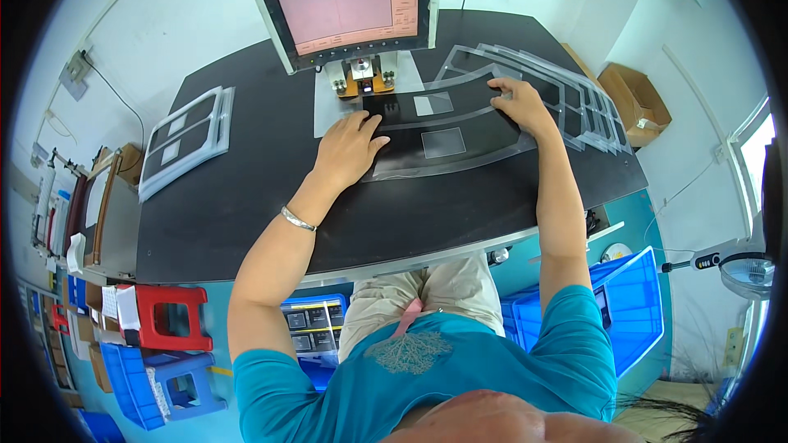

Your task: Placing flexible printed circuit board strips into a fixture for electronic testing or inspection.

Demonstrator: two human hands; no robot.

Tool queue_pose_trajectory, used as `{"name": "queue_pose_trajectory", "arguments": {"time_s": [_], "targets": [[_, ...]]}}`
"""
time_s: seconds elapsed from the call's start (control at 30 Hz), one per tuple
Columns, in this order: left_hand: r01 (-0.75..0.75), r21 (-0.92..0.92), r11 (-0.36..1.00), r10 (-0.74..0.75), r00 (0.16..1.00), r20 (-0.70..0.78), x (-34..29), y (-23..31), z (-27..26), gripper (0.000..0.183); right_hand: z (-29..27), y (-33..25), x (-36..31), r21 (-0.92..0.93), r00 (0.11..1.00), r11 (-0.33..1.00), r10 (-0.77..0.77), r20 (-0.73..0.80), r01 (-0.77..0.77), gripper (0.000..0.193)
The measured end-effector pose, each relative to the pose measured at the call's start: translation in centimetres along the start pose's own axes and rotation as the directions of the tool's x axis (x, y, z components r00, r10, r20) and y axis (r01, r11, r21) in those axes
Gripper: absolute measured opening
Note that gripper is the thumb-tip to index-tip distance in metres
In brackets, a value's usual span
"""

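A clear plastic tray point(484, 160) with two long recesses lies on the black table in front of a bench machine. Its upper recess holds a small rectangular piece point(433, 104), partly white; a clear-edged rectangular piece point(443, 142) lies in the lower one. My left hand point(349, 149) rests at the tray's left edge, fingers stretched out and thumb apart. At the far right edge my right hand point(523, 105) is curled, its thumb and fingertips gripping the rim. Just beyond the tray's upper left corner stands the machine's orange-and-metal head point(367, 84).
A monitor point(349, 8) rises above the machine. Several clear trays point(587, 107) fan out at the table's right; more trays point(189, 139) are stacked at its left. A cardboard box point(636, 102) stands beyond the right edge. Blue bins point(632, 308) and a red stool point(172, 317) sit below.
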State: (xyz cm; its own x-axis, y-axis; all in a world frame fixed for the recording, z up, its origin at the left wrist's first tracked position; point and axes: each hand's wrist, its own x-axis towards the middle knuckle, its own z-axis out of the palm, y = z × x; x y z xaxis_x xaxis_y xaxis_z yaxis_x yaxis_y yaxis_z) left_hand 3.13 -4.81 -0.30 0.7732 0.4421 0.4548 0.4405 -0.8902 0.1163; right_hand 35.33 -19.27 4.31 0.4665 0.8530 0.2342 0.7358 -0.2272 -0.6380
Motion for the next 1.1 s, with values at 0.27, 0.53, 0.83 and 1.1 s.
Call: {"name": "queue_pose_trajectory", "arguments": {"time_s": [0.27, 0.53, 0.83, 1.1], "targets": [[-0.018, 0.049, 0.999, 0.02, 0.999, -0.034, 0.3, -0.3, 0.4, 0.042, 0.9, 0.6, 0.6, 0.007, 0.998, 0.999, -0.054, -0.018, 0.054, 0.045], [0.027, -0.074, 0.997, -0.034, 0.995, -0.096, 0.6, -1.9, -0.6, 0.037, 1.2, 2.6, 1.0, 0.045, 0.99, 0.989, -0.138, -0.014, 0.139, 0.041], [0.645, 0.463, 0.607, -0.323, 0.733, -0.598, -6.7, -20.7, -7.0, 0.046, 1.3, 2.3, 1.4, 0.168, 0.994, 0.983, -0.083, 0.064, 0.072, 0.046], [0.753, 0.436, 0.492, -0.726, 0.632, -0.272, -9.4, -25.4, -6.3, 0.053, 1.9, 2.3, 1.4, 0.074, 0.988, 0.997, 0.043, -0.148, -0.032, 0.048]]}}
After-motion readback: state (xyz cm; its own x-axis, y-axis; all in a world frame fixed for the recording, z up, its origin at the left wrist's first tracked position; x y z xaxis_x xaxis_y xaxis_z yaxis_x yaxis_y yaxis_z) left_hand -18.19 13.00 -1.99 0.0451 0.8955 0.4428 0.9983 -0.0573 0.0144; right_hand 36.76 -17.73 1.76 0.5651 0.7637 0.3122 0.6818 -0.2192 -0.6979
